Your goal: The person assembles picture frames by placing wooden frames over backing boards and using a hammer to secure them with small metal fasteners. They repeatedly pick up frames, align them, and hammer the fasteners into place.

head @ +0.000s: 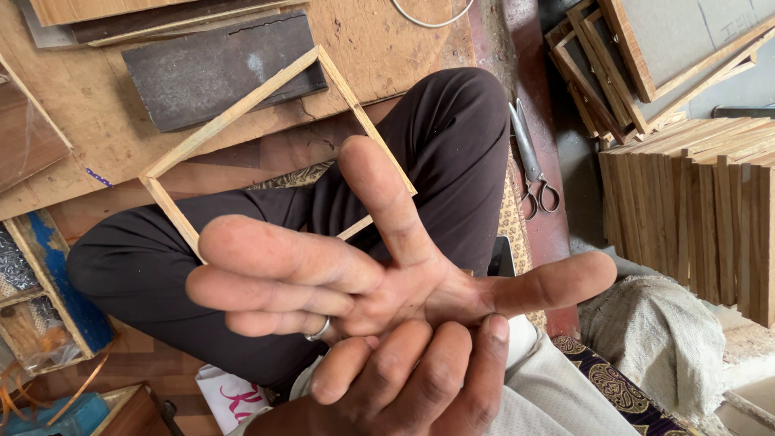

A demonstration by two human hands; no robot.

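Hands (387, 315) foreground, wooden frame (266, 137) behind, scissors (533, 161) right

A silver ring (320, 330) on one finger, dark trousers (452, 137) and a pale grey garment (557, 387)

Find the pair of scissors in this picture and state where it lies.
In the head view the scissors lie right of centre on a reddish board, between the person's dark-trousered knee and the stacked wooden strips.
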